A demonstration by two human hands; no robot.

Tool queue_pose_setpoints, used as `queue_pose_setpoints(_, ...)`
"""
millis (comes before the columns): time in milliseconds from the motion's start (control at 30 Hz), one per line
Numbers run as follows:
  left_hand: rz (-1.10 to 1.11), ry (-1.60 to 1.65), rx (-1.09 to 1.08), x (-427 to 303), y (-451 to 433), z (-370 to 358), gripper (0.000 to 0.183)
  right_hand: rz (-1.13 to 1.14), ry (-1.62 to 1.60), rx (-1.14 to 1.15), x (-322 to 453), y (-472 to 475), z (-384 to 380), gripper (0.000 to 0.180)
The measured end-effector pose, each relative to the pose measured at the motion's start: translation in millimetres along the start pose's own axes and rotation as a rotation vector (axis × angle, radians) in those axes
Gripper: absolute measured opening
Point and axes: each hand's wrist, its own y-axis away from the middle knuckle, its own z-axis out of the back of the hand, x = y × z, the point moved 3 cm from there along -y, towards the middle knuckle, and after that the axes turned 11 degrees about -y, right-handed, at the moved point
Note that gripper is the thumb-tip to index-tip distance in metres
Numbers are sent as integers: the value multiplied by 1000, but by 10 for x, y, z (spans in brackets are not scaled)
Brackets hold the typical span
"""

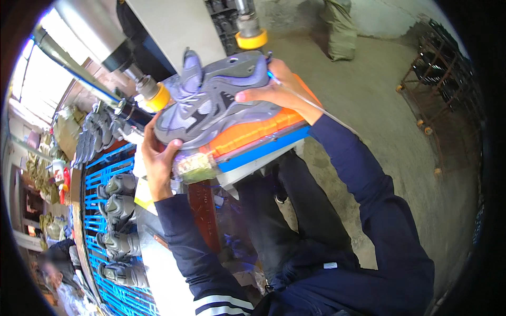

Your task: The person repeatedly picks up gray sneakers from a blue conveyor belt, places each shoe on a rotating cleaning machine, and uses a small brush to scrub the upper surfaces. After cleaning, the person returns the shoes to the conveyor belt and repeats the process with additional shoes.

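A grey sneaker [215, 94] lies on its side over the orange pad [257, 128] of a shoe press, its toe towards the left. My left hand [160, 154] grips the toe end, thumb on the sole edge. Around the heel is my right hand [276, 89], its thumb on the side of the upper. A thin pale cord or tube runs along my right wrist. Two metal rods with yellow end rings, one near the toe [158, 98] and one above the heel [252, 39], stand close to the shoe.
Blue racks [93, 185] at the left carry grey shoes [118, 209] and soles. A person [59, 276] is at the lower left. A wheeled metal cart [431, 79] with dark items stands at the right, and a green sack [340, 31] leans on the far wall.
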Motion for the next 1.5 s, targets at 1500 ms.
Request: queue_pose_setpoints(1500, 110, -481, -427, -409, 842, -378, 49, 404, 336, -631, -203, 932, -1173, 26)
